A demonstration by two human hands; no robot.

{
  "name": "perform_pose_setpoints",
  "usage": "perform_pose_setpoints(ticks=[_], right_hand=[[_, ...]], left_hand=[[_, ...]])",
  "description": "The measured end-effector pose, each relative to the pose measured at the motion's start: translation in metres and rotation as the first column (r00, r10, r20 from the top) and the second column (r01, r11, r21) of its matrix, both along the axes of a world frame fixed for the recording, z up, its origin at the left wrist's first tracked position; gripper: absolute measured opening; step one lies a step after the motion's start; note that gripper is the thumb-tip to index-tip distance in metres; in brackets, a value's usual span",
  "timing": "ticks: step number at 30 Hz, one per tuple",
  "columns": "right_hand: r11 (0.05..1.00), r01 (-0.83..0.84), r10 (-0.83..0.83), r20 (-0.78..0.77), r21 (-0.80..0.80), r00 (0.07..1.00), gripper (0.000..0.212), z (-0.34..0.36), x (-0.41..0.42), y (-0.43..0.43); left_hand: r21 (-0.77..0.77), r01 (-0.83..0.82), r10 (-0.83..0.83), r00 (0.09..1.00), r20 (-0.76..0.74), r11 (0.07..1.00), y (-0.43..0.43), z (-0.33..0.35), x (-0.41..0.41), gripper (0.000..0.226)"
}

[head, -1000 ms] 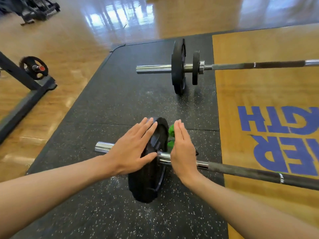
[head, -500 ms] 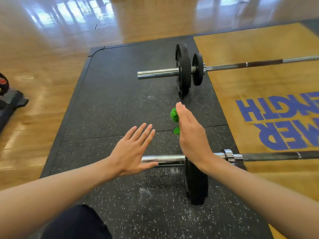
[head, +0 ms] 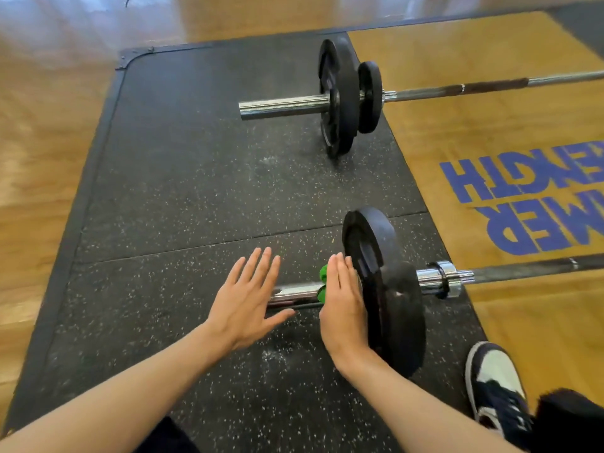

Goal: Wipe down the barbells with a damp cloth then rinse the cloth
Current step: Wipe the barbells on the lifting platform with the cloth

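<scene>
Head camera is looking down along two bare forearms that are reaching forward over a speckled black rubber mat (head: 196, 178). The left hand (head: 245, 299) is lying released, fingers straight and spread, grasping nothing. It is covering the free end of the near barbell (head: 294, 291), and whether the palm is touching the chrome sleeve is impossible to tell. Just to its right, the right hand (head: 343, 305) is standing on edge with fingers straight and together, close against the near face of a black plate (head: 395, 295) on that sleeve. A green cloth (head: 324, 273) is peeking out on the left side of this hand, over the sleeve, with only two small tufts showing and the rest hidden behind the palm. The thumb is hidden too, so I cannot tell whether the hand is pinching the cloth or merely pressing it. Right of the right hand, beyond the plate, a chrome collar (head: 441, 279) is showing, and the shaft is running out of frame. Well beyond both hands, a second barbell (head: 284, 107) is lying on the mat carrying two plates, its shaft also cut off at the right edge. Further right of the right hand, a wooden platform (head: 490, 125) is bearing blue lettering, upside down and cropped. Beside the right forearm, a dark-and-white shoe (head: 496, 384) is partly hiding under a dark trouser leg.
</scene>
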State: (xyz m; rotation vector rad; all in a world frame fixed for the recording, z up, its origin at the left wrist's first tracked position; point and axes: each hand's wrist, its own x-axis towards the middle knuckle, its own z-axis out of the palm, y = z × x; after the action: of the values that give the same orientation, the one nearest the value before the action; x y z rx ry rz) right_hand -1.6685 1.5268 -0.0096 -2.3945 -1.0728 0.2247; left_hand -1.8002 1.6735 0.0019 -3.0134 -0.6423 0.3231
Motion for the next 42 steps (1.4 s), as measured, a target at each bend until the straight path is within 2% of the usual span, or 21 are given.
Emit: perform_pose_setpoints(ticks=[3,6,9,13,16,20,23,26,29,30,32,36,38,40,42], right_hand=[[0.999,0.016,-0.013,0.093,-0.032,0.996,0.069,-0.018,0.003,0.001],[1.0,0.017,-0.016,0.076,-0.008,0.997,0.056,-0.024,-0.003,0.021],[0.992,-0.123,0.119,0.097,0.027,0.988,0.048,-0.022,-0.022,0.038],[0.972,-0.233,0.233,0.233,-0.028,0.944,0.054,-0.023,-0.016,0.014],[0.995,-0.055,0.076,0.271,-0.085,0.96,0.055,-0.023,0.005,-0.005],[0.982,0.118,-0.084,0.221,-0.146,0.972,0.014,-0.015,0.003,0.027],[0.965,0.018,0.036,0.203,-0.26,0.979,0.029,-0.008,-0.002,0.053],[0.972,-0.13,0.181,0.267,-0.196,0.947,0.017,-0.02,-0.013,0.04],[0.972,-0.206,0.229,0.29,-0.108,0.929,0.047,-0.03,-0.014,-0.002],[0.98,-0.171,0.195,0.307,-0.103,0.931,0.052,-0.03,-0.011,-0.012],[0.994,-0.064,0.09,0.336,-0.088,0.937,0.048,-0.03,-0.005,-0.017],[0.985,0.131,-0.106,0.207,-0.114,0.973,0.019,-0.017,0.0,0.024],[0.981,0.066,-0.037,0.158,-0.185,0.987,0.018,-0.011,-0.002,0.045],[0.984,-0.09,0.112,0.142,-0.15,0.983,0.019,-0.013,-0.018,0.047],[0.973,-0.217,0.227,0.141,-0.083,0.964,0.04,-0.018,-0.032,0.029]], left_hand=[[-0.018,-0.022,0.022,1.0,0.007,1.0,-0.001,-0.014,-0.007,0.092],[0.014,0.043,-0.043,0.999,0.01,0.999,0.001,-0.021,-0.014,0.085],[0.015,0.077,-0.077,0.997,0.021,0.997,0.002,-0.022,-0.015,0.081],[-0.045,0.065,-0.065,0.998,0.008,0.997,0.004,-0.025,-0.017,0.077],[-0.076,0.05,-0.05,0.999,0.001,0.996,0.001,-0.025,-0.021,0.076],[-0.084,0.019,-0.018,1.0,0.022,0.996,-0.002,-0.024,-0.018,0.07],[-0.077,0.023,-0.021,0.999,0.024,0.997,0.0,-0.028,-0.019,0.065],[-0.095,0.027,-0.025,0.999,0.023,0.995,0.002,-0.03,-0.019,0.063],[-0.116,0.03,-0.029,1.0,0.012,0.993,0.002,-0.029,-0.017,0.064],[-0.128,0.011,-0.011,1.0,0.005,0.992,0.001,-0.027,-0.016,0.065],[-0.155,-0.035,0.035,0.999,-0.005,0.987,-0.002,-0.025,-0.015,0.067],[-0.171,-0.075,0.073,0.997,-0.016,0.982,-0.003,-0.023,-0.011,0.07],[-0.192,-0.079,0.08,0.997,-0.004,0.978,-0.002,-0.023,-0.012,0.073],[-0.214,-0.081,0.079,0.997,-0.021,0.973,0.001,-0.024,-0.012,0.077],[-0.223,-0.08,0.074,0.997,-0.033,0.972,0.001,-0.022,-0.012,0.081]])
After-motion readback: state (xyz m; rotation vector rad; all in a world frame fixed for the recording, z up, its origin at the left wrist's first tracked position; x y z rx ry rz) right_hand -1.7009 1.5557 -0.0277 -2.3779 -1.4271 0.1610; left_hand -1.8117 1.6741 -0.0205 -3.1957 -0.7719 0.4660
